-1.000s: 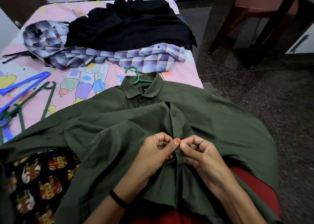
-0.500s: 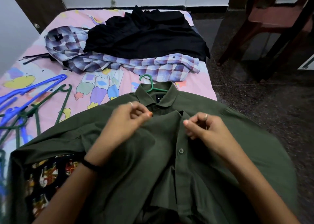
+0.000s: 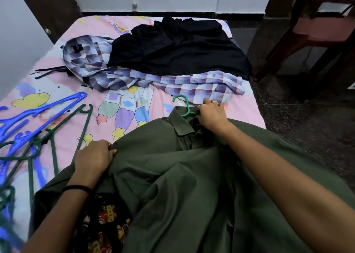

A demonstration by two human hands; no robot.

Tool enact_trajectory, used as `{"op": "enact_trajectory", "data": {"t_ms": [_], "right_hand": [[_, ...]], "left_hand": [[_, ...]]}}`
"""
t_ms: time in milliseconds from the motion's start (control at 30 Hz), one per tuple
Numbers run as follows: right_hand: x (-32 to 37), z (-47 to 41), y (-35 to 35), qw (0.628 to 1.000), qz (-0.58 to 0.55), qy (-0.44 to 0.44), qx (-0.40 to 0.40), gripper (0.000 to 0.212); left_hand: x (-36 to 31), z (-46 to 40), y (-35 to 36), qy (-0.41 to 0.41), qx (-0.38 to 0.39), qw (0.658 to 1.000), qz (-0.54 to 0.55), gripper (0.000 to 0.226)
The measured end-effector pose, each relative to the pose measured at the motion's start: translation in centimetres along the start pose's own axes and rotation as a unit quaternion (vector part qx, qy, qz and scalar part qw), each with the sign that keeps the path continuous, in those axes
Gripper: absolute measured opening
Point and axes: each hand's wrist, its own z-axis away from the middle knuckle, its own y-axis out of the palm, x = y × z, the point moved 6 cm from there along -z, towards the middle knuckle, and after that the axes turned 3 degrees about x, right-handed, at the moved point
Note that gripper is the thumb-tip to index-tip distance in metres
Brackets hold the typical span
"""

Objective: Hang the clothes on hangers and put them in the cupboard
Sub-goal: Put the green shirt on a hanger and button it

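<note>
Olive-green shirt [image 3: 192,176] lies spread over the near end of the bed [image 3: 247,106] in the head view, a green hanger [image 3: 185,106] hooking out of its collar. Right hand [image 3: 211,116] curls its fingers at the collar beside the hook; whether they grip it, I cannot tell. Left hand [image 3: 94,158] pinches the shirt's shoulder edge. Spare hangers [image 3: 38,122] lie well to the left.

Olive shirt [image 3: 192,185], green hanger [image 3: 183,105] (plaid shirt [image 3: 201,85] purple-white).
</note>
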Motion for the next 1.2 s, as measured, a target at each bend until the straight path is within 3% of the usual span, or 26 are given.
{"op": "enact_trajectory", "data": {"t_ms": [233, 300, 367, 467, 600, 700, 900, 1200], "right_hand": [[1.3, -1.3, 0.7, 0.998, 0.053, 0.006, 0.027, 0.029], [0.5, -1.0, 0.2, 0.998, 0.044, 0.042, 0.012, 0.028], [-1.3, -0.6, -0.5, 0.993, -0.026, 0.113, -0.020, 0.025], [-4.0, 0.1, -1.2, 0.967, -0.194, 0.161, -0.048, 0.004], [-5.3, 1.1, -4.6, 0.949, -0.268, 0.142, -0.091, 0.016], [-6.9, 2.9, -10.2, 0.934, -0.290, 0.128, -0.167, 0.007], [-12.3, 8.9, -23.5, 0.896, -0.312, 0.074, -0.307, 0.038], [-24.3, 22.8, -43.6, 0.821, -0.261, 0.073, -0.503, 0.032]], "left_hand": [[0.8, 1.2, -1.3, 0.025, -0.083, 0.994, 0.063, 0.023], [1.6, 2.0, -2.1, 0.015, -0.105, 0.990, 0.091, 0.022], [2.6, 2.8, -2.8, -0.002, -0.124, 0.986, 0.114, 0.020], [2.6, 4.2, -4.0, 0.010, -0.144, 0.981, 0.129, 0.018], [1.7, 5.9, -6.7, 0.045, -0.168, 0.978, 0.113, 0.017], [0.7, 7.3, -10.2, 0.069, -0.224, 0.967, 0.102, 0.017], [-3.7, 9.0, -18.5, 0.141, -0.349, 0.923, 0.081, 0.013], [-18.2, 13.7, -36.1, 0.299, -0.489, 0.813, 0.102, 0.023]]}}
